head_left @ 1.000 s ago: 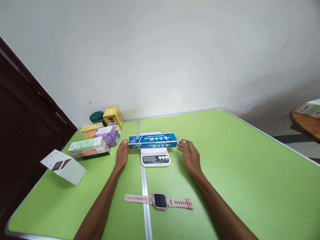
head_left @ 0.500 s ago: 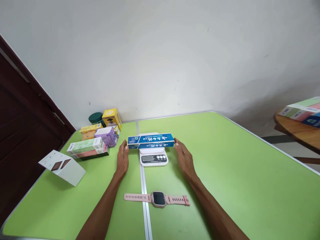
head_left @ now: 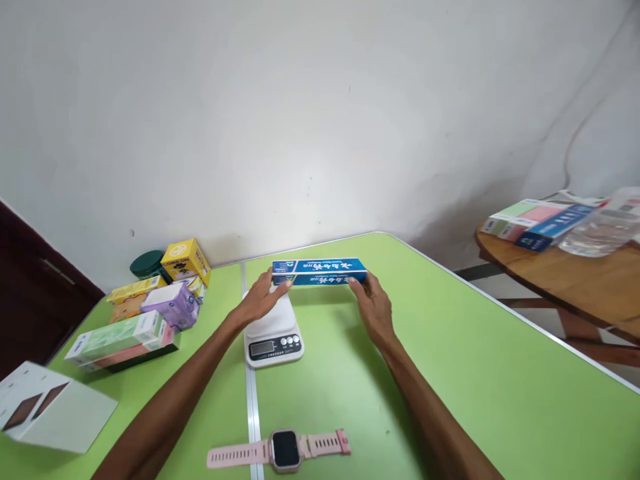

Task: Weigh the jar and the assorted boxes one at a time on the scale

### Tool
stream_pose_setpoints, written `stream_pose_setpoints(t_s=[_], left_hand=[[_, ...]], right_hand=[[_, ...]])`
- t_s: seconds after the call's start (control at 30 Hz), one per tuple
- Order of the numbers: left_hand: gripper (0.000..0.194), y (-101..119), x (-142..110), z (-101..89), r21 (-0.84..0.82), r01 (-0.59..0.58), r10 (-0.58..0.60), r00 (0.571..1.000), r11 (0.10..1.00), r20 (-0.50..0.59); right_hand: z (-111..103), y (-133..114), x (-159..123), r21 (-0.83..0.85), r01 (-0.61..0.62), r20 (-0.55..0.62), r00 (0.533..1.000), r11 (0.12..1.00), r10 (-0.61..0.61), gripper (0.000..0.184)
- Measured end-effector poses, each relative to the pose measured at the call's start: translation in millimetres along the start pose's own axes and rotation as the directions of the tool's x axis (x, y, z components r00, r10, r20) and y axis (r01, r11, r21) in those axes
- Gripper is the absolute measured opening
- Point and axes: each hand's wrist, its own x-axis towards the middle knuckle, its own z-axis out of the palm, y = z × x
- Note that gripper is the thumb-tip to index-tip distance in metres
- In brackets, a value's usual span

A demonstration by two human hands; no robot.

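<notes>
A long blue toothpaste box [head_left: 320, 272] is held level above the table between my two hands. My left hand [head_left: 263, 297] grips its left end, thumb on the near face. At the right end, my right hand [head_left: 373, 303] closes on the box with its thumb in front. Partly below and left of the box, the white kitchen scale [head_left: 274, 327] stands on the table; my left hand and the box hide its back part. Nearer to me lies a pink-strapped smartwatch [head_left: 286, 450], face up with a dark screen.
On the left of the green table [head_left: 450, 373] are a white box [head_left: 65, 413], green and pink cartons [head_left: 125, 340], a purple pack [head_left: 173, 303], a yellow box [head_left: 186, 260] and a dark green jar [head_left: 147, 265]. A wooden table [head_left: 565, 280] at right holds boxes and a clear plastic bottle [head_left: 607, 223].
Both hands have closed on the ends of the toothpaste box and lifted it off the scale, shifting it to the right. The view has turned right, showing more of the wooden table.
</notes>
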Motion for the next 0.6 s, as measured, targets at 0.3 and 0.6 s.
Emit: stream_pose_setpoints(t_s=[0.3, 0.6], left_hand=[[0.038, -3, 103, 80.9, 0.33, 0.1, -0.184, 0.955, 0.939, 0.234], [0.03, -11, 158, 102.5, 0.508, 0.286, -0.303, 0.951, 0.813, -0.051]], right_hand=[[-25, 66, 93, -0.453, -0.054, -0.078, 0.997, 0.89, 0.02, 0.06], [16, 61, 151, -0.692, -0.112, -0.044, 0.993, 0.713, 0.114, 0.067]])
